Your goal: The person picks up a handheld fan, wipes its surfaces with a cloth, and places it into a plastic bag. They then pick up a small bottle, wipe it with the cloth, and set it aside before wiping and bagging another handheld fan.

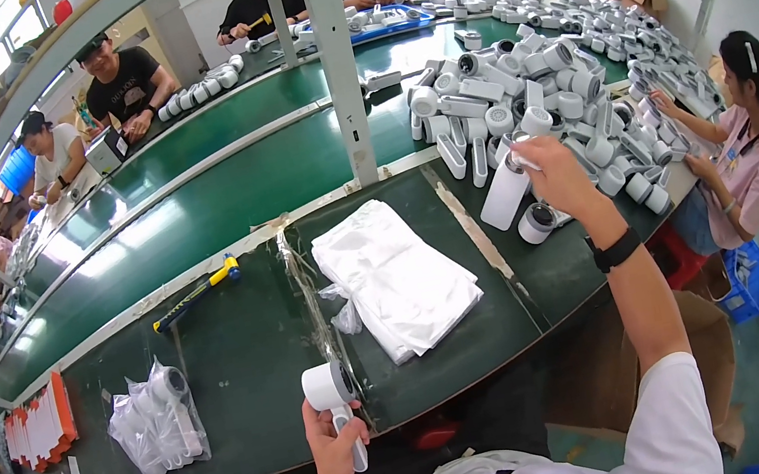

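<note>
Near, the left hand [330, 439] wraps a white device [323, 387]; right, the right hand [544, 162] grips a white gadget [505, 198] beside the pile [567, 92].

I have room to pass over the tabletop [253, 356] between the bagged devices [164, 424] and the stack of plastic bags [397, 279], short of the hammer [197, 294]; the heap of white devices [536, 121] blocks my right, the upright post [336, 62] the far middle.

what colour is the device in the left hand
The device is mostly white with a dark grey rim, in the head view.
</note>
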`<state>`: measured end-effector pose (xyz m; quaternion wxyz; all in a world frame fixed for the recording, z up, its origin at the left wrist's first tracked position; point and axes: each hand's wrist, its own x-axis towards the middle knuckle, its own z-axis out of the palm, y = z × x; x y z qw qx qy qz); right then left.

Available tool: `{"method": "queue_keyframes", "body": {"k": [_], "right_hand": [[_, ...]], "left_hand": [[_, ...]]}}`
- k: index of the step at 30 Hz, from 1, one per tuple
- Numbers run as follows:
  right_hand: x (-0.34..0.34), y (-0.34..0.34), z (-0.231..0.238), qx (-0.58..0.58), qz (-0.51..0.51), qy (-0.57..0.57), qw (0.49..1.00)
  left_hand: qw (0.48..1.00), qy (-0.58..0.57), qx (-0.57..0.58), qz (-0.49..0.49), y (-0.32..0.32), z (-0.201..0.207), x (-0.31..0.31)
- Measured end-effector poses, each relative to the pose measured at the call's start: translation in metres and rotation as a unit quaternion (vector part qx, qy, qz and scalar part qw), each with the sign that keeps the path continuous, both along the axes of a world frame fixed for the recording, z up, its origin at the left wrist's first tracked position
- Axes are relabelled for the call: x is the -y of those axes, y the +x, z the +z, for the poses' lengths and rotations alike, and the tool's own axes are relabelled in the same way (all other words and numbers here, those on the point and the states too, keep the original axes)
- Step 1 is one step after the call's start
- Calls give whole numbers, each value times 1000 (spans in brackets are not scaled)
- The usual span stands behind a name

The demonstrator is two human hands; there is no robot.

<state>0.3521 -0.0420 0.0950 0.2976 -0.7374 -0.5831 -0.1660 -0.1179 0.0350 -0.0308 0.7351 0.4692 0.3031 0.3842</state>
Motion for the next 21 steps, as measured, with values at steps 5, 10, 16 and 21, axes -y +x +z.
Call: {"method": "queue_keyframes", "body": {"k": [5,10,16,21], "right_hand": [[1,4,1,-103,-30,10,994],[2,4,7,-6,30,-10,999],[4,3,3,-42,3,14,999],[0,2,3,-36,2,-3,999]], "left_hand": [[1000,-28,11,2,-2,-2,1],[1000,-28,8,2,-2,-1,1],[1000,-24,-3,5,-2,1,2],[999,-28,14,3,-2,-1,2]]}}
